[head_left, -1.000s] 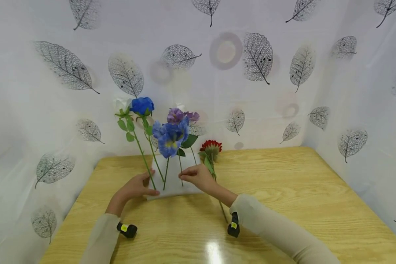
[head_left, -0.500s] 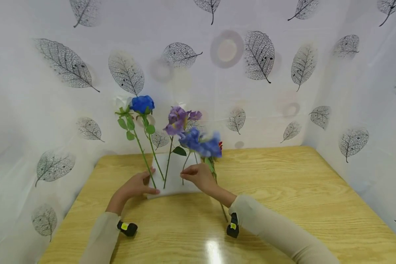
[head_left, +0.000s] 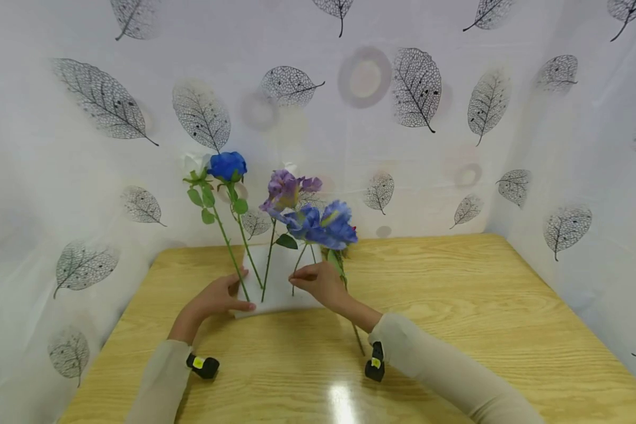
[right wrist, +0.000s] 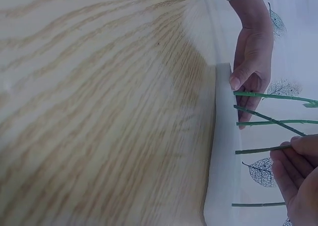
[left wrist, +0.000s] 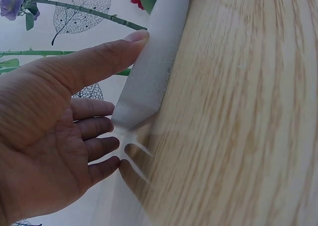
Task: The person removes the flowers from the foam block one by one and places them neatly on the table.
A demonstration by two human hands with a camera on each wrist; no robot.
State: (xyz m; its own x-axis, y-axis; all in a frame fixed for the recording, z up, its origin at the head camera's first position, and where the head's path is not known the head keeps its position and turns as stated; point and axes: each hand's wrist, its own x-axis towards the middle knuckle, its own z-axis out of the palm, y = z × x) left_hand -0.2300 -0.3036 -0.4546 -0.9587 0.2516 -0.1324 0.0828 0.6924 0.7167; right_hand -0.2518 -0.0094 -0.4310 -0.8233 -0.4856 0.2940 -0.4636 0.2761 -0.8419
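Observation:
A white foam block (head_left: 281, 291) stands on the wooden table (head_left: 456, 306). A white rose (head_left: 193, 165), a blue rose (head_left: 228, 166) and a purple flower (head_left: 286, 187) stand stuck in it. My left hand (head_left: 238, 292) grips the block's left end, thumb (left wrist: 109, 54) on the front face of the foam block (left wrist: 154, 72). My right hand (head_left: 299, 278) pinches the stem of a blue flower (head_left: 323, 225) that leans right. In the right wrist view, that stem (right wrist: 258, 150) meets the top of the foam block (right wrist: 223, 151) just ahead of my right hand (right wrist: 290, 154).
A red flower (head_left: 353, 230) lies on the table behind the blue one, mostly hidden, with its stem (head_left: 357, 338) running under my right forearm. White leaf-print curtains (head_left: 413, 88) close in the table at the back and on both sides.
The blue flower has swung from leaning left among the others to leaning right, in front of the red flower. My left hand has kept its hold on the block.

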